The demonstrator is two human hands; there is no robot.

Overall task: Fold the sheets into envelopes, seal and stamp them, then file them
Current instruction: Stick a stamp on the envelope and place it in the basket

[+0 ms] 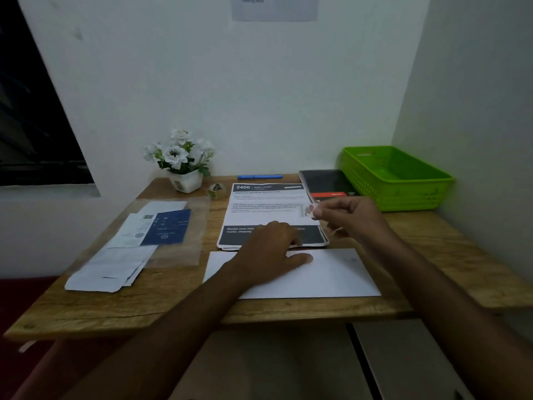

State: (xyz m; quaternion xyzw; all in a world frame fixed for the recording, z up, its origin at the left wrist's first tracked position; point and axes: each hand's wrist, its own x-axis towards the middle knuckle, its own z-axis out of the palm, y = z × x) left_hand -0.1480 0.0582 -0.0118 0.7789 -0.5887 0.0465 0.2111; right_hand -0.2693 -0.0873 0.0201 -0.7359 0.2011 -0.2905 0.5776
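Observation:
A white envelope (326, 277) lies flat near the front edge of the wooden desk (178, 307). My left hand (271, 249) rests palm down on its upper left part, fingers spread. My right hand (346, 216) hovers above the envelope's far right side, pinching a small reddish stamp (309, 209) between thumb and fingertips. Behind the envelope sits a stack of printed sheets (268, 209) with black header and footer bands. A green plastic basket (395, 177) stands at the back right corner.
At the left lie a clear plastic sleeve (187, 226), a blue leaflet (167, 228) and white envelopes (106, 269). A white flower pot (184, 163), a tape roll (216, 190), a blue pen (259, 176) and a black pad (326, 181) line the back.

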